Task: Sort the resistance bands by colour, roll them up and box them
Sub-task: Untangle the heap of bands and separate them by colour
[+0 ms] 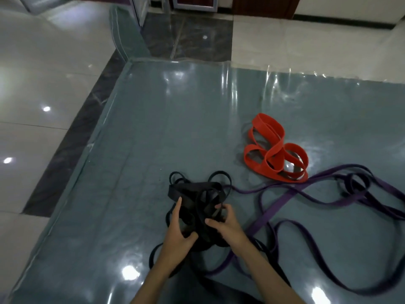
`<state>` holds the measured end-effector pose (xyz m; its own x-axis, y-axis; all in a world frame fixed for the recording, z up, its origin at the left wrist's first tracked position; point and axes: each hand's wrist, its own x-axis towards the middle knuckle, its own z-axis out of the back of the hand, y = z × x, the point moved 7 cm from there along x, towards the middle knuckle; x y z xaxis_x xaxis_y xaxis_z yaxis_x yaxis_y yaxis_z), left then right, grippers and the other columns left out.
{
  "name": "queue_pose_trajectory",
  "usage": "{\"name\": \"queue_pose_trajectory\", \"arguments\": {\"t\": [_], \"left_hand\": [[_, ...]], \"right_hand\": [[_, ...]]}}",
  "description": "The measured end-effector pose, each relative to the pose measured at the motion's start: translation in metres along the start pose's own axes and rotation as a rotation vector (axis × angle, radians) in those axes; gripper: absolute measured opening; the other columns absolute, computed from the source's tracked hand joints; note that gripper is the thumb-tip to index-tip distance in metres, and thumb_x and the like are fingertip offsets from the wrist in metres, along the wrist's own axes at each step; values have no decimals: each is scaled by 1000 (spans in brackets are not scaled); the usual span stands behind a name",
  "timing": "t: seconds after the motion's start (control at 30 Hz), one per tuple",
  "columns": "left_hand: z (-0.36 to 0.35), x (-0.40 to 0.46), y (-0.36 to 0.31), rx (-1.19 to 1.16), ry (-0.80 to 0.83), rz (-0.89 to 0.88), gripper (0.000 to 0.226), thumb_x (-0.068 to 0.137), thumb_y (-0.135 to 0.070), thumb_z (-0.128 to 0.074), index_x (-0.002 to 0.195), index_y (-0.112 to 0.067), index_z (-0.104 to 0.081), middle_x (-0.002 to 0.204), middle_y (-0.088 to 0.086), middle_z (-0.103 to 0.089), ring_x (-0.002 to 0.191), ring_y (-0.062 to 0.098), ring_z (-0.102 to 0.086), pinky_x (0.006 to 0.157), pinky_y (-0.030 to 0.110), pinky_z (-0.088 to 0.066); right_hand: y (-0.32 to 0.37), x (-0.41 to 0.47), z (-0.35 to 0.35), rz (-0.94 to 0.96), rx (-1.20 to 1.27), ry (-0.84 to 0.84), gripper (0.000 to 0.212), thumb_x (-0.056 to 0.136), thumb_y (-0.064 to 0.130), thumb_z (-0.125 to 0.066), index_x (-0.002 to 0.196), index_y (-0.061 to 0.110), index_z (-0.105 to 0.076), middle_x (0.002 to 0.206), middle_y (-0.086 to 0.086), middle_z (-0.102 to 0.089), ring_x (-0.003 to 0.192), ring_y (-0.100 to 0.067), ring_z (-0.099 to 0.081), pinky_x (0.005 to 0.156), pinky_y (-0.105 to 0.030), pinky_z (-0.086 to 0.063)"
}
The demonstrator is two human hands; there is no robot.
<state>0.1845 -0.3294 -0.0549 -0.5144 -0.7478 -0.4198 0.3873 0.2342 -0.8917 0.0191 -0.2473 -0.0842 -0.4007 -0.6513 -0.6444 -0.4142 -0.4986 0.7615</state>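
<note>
The black bands [205, 201] lie in a tangled heap at about 6 o'clock on the grey-green mat [153, 128], with loops spilling out toward 12 o'clock and more black strap trailing back under the forearms. Both hands work in the heap: the left hand [178, 234] has its forefinger stretched flat along a wide black strap while its thumb and other fingers curl round the bundle, so its grip is closed on the black bands; the right hand [225, 227] pinches a narrow black strand between thumb and fingertips, its grip also closed on them. At 3 o'clock from the heap the purple bands [285, 200] sprawl in long loose loops across the mat, one strand running up to the black heap's right edge and others curving down toward 5 o'clock, beside the right forearm. At 1 o'clock the red bands [275, 150] sit in a compact looped pile, their lower edge touching a purple strand and well apart from the black heap. The mat is covered in shiny clear plastic and rests on a glossy tiled floor [43, 84] that shows at 9 to 12 o'clock.
</note>
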Motion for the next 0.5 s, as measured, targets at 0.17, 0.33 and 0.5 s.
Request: {"name": "queue_pose_trajectory", "arguments": {"t": [0.17, 0.33, 0.5], "left_hand": [[-18, -6, -21, 23, 126, -1, 114, 73, -61, -87, 154, -71, -6, 160, -30, -33, 142, -9, -41, 117, 29, -42], [-47, -13, -50, 232, 143, -142, 134, 62, -51, -96, 162, -53, -6, 150, -11, -34, 130, -23, -35, 98, 1, -38], [-54, -36, -96, 256, -59, -333, 115, 69, -13, -81, 150, -65, -19, 145, -8, -40, 131, 5, -49, 100, 15, -46]], "right_hand": [[11, -24, 1, 35, 39, 20, 46, 88, 9, -83, 123, 21, -56, 119, -12, -73, 103, -20, -75, 74, -27, -60], [37, -55, 10, 79, 29, 72, 18, 97, 26, -68, 112, 35, -69, 102, 1, -80, 87, -11, -77, 59, -21, -54], [58, -95, 33, 198, 87, 51, 40, 109, 15, -48, 128, 46, -66, 108, 3, -81, 99, -12, -77, 70, -22, -59]]}}
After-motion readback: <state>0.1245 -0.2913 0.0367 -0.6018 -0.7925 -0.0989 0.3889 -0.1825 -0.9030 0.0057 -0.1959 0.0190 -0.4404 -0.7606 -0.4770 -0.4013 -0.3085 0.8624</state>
